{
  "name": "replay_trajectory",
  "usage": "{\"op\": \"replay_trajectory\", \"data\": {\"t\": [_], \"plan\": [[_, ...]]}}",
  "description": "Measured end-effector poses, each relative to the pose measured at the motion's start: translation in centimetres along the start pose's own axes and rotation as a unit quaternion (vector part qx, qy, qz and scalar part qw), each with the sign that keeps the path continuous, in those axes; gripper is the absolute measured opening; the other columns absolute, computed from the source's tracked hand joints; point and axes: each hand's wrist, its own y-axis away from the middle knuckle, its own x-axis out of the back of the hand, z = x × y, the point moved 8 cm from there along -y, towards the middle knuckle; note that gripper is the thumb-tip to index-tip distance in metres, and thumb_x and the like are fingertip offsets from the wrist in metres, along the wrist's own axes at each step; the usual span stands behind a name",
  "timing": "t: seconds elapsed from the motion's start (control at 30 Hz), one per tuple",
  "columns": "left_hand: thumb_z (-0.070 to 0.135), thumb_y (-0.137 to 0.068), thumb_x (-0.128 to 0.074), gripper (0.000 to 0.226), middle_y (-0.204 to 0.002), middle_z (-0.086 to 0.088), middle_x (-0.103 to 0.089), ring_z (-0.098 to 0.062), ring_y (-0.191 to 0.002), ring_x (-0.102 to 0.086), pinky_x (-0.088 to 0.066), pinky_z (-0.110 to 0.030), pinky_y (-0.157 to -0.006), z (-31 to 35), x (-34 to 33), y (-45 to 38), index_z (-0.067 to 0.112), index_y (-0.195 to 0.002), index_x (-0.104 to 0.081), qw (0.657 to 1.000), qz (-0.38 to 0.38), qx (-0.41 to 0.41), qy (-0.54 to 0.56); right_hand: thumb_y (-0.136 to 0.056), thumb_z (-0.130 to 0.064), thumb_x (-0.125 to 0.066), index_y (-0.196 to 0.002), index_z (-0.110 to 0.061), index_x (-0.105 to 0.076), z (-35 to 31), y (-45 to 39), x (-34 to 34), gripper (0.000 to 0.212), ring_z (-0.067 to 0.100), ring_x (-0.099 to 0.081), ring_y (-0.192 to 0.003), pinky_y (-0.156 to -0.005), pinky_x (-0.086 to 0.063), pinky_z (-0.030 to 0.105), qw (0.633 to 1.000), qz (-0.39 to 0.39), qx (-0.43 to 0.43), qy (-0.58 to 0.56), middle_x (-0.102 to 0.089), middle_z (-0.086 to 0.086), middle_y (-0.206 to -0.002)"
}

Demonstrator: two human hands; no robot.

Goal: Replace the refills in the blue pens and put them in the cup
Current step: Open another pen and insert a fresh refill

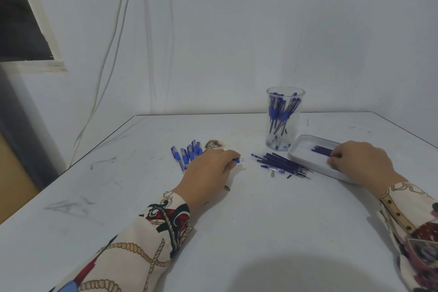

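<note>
Head view looks down on a pale worktop (237, 232) where the person's left hand (208, 173) lies with its fingers (231, 161) curled round a blue pen (237, 160); the pen's capped end juts out past the knuckles toward the right, its writing tip (227, 188) pokes out under the heel of the palm, so its long axis runs from near-left to far-right under the hand. The right hand (360, 163) reaches into a shallow white tray (298, 147), its fingertips (331, 161) bent onto the dark refills (321, 150) lying there; whether one is actually pinched cannot be told. Those refills lie lengthwise left to right, just left of the fingertips, so the right hand is plainly the nearer one for drawing a refill out. Between the hands a loose pile of refills (282, 163) fans across the worktop, apparently the spent ones. More capped pens (187, 153) wait beyond the left hand, and the clear cup (284, 118), behind the tray, already stands partly filled with pens.
</note>
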Motion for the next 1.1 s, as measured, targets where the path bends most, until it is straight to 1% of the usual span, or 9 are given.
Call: {"op": "replay_trajectory", "data": {"t": [0.1,0.17,0.33,0.5,0.7,0.83,0.93,1.0,1.1], "plan": [[0.024,-0.098,-0.040,0.027,-0.102,0.002,-0.063,-0.016,-0.098,-0.054,-0.042,-0.036,-0.090,0.2,0.1,0.1,0.022,-0.118,-0.057,1.000,0.005,0.002,-0.002,-0.087,-0.034,-0.056,-0.076,-0.026,-0.066,0.2,-0.1,-0.1,0.017,0.017,-0.054,-0.067,-0.058,-0.036,0.026,1.000,0.001,-0.003,-0.002,-0.060,-0.004,-0.070],[0.024,-0.098,-0.040,0.027,-0.104,0.002,-0.064,-0.016,-0.099,-0.054,-0.044,-0.036,-0.088,0.4,0.2,0.2,0.021,-0.119,-0.058,1.000,0.008,-0.004,0.005,-0.086,-0.031,-0.056,-0.073,-0.026,-0.066,0.2,-0.1,-0.1,0.017,0.017,-0.054,-0.067,-0.056,-0.036,0.025,1.000,0.000,-0.009,-0.009,-0.059,-0.004,-0.070],[0.024,-0.098,-0.041,0.027,-0.106,0.003,-0.065,-0.014,-0.100,-0.055,-0.045,-0.034,-0.085,0.7,0.2,0.2,0.021,-0.119,-0.058,1.000,0.002,-0.009,0.003,-0.085,-0.025,-0.058,-0.079,-0.027,-0.069,0.4,-0.2,0.1,0.012,0.022,-0.056,-0.075,-0.062,-0.042,0.028,0.999,0.019,-0.021,-0.045,-0.062,-0.003,-0.076],[0.025,-0.099,-0.040,0.028,-0.106,0.004,-0.064,-0.014,-0.100,-0.054,-0.045,-0.033,-0.084,0.8,0.1,0.3,0.022,-0.120,-0.057,1.000,-0.002,-0.009,-0.004,-0.085,-0.025,-0.063,-0.082,-0.027,-0.067,0.5,-0.6,-0.5,0.005,0.022,-0.058,-0.081,-0.069,-0.045,0.031,0.997,-0.006,-0.019,-0.079,-0.065,-0.001,-0.082],[0.025,-0.099,-0.040,0.028,-0.104,0.005,-0.064,-0.013,-0.098,-0.054,-0.045,-0.032,-0.083,0.8,0.2,0.3,0.023,-0.120,-0.057,1.000,0.001,-0.013,-0.003,-0.090,-0.024,-0.056,-0.088,-0.024,-0.068,0.7,-0.7,-0.4,0.012,0.022,-0.056,-0.078,-0.066,-0.042,0.030,0.997,0.003,-0.009,-0.075,-0.063,-0.001,-0.080],[0.026,-0.099,-0.040,0.027,-0.104,0.005,-0.064,-0.013,-0.098,-0.054,-0.046,-0.032,-0.083,0.7,0.1,0.3,0.023,-0.119,-0.057,1.000,0.005,-0.012,-0.002,-0.092,-0.019,-0.056,-0.089,-0.020,-0.068,-1.3,0.2,3.2,0.013,0.027,-0.055,-0.082,-0.072,-0.039,0.037,0.980,0.140,0.079,-0.119,-0.067,0.001,-0.081],[0.027,-0.099,-0.039,0.028,-0.108,0.005,-0.063,-0.013,-0.101,-0.054,-0.045,-0.033,-0.085,0.7,0.2,0.3,0.023,-0.121,-0.057,1.000,0.004,-0.007,0.003,-0.084,-0.009,-0.067,-0.092,-0.017,-0.074,-4.8,2.0,5.6,0.013,0.030,-0.059,-0.082,-0.073,-0.041,0.042,0.936,0.229,0.212,-0.164,-0.070,0.001,-0.082],[0.027,-0.099,-0.039,0.029,-0.109,0.004,-0.063,-0.013,-0.103,-0.054,-0.044,-0.033,-0.087,0.8,0.4,0.3,0.023,-0.123,-0.056,1.000,0.006,-0.004,0.005,-0.077,-0.004,-0.073,-0.091,-0.018,-0.076,-6.8,3.0,5.8,0.019,0.030,-0.061,-0.077,-0.068,-0.043,0.041,0.911,0.245,0.283,-0.171,-0.071,0.000,-0.081],[0.027,-0.099,-0.038,0.030,-0.112,0.004,-0.063,-0.013,-0.105,-0.053,-0.044,-0.033,-0.089,0.9,0.5,0.4,0.023,-0.125,-0.055,1.000,0.010,-0.004,0.011,-0.074,-0.003,-0.075,-0.088,-0.021,-0.076,-8.6,3.6,5.2,0.023,0.027,-0.061,-0.073,-0.064,-0.042,0.035,0.900,0.232,0.329,-0.169,-0.070,-0.003,-0.080]]}}
